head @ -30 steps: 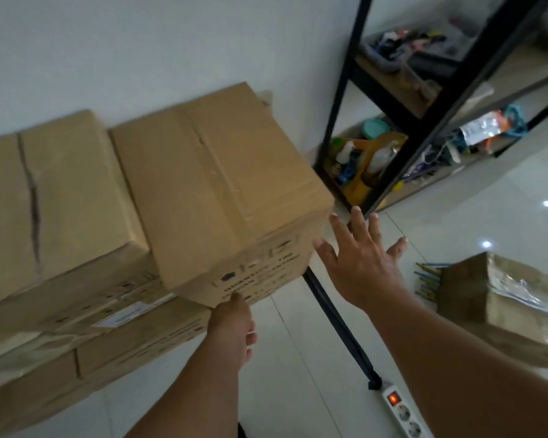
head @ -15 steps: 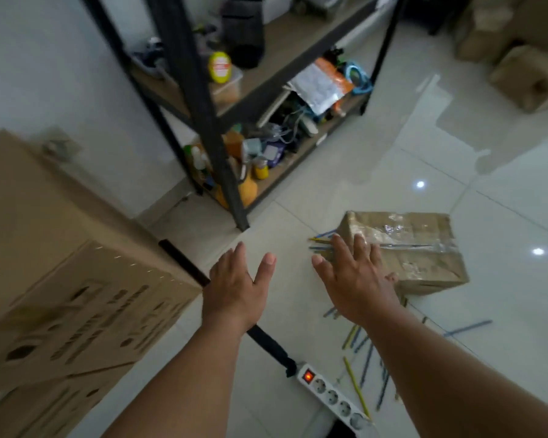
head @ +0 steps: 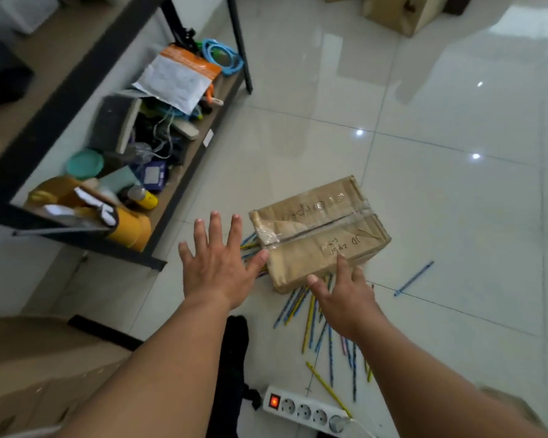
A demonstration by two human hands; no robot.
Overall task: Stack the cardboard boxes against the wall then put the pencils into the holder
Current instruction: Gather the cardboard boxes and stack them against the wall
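Note:
A small taped cardboard box (head: 320,230) lies on the white tiled floor, on top of several scattered pencils (head: 310,311). My left hand (head: 217,263) hovers with fingers spread at the box's left end, thumb close to its corner. My right hand (head: 345,294) reaches over the box's near edge, fingers straight. Neither hand holds anything. A single blue pencil (head: 413,278) lies apart to the right. The corner of a large cardboard box (head: 41,368) shows at the bottom left. No pencil holder is in view.
A black metal shelf rack (head: 86,74) full of clutter stands at the left. A white power strip (head: 304,409) with a lit red switch lies near my feet, with a black cable (head: 234,349). More cardboard boxes (head: 405,11) sit at the far top.
My view has swung from the stacked boxes at the wall down to the floor. Both hands have moved forward to the small taped box, now close to its left end and near edge.

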